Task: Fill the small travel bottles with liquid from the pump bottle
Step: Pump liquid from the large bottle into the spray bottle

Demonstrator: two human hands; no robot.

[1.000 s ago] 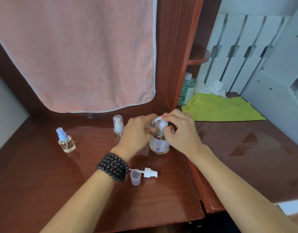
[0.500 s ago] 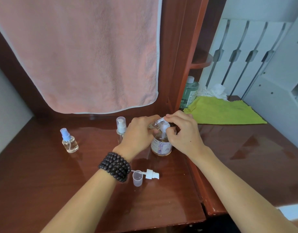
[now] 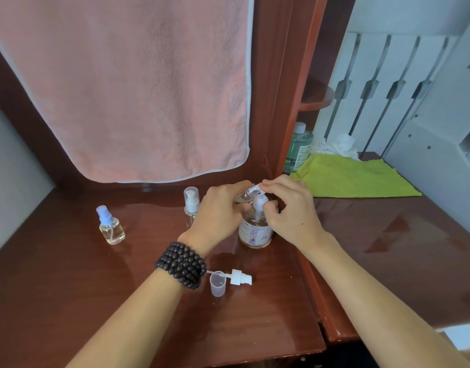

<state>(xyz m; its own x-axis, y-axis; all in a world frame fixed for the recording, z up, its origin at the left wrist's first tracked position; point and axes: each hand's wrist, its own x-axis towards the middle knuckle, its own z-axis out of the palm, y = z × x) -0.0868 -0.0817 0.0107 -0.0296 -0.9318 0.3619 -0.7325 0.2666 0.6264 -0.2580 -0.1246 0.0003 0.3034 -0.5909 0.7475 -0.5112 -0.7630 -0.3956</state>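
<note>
A clear pump bottle [image 3: 255, 233] with a printed label and amber liquid stands at the middle of the wooden desk [image 3: 122, 301]. My right hand [image 3: 290, 209] curls over its white pump head [image 3: 259, 201]. My left hand [image 3: 218, 212] grips a small clear travel bottle [image 3: 248, 193], tilted with its open neck at the pump's nozzle. That bottle's white pump top [image 3: 240, 277] and clear cap [image 3: 217, 283] lie on the desk near my left wrist. A capped small pump bottle [image 3: 191, 205] stands just left of my left hand. A blue-topped spray bottle [image 3: 111, 227] stands farther left.
A pink towel [image 3: 138, 88] hangs behind the desk. A wooden post [image 3: 286, 102] rises right behind the pump bottle. On the lower right surface lie a green cloth [image 3: 353, 176], a green-liquid bottle [image 3: 298, 147] and crumpled white tissue [image 3: 340, 144].
Both hands stay on the pump bottle and the small bottle with almost no movement. Only the view has shifted slightly.
</note>
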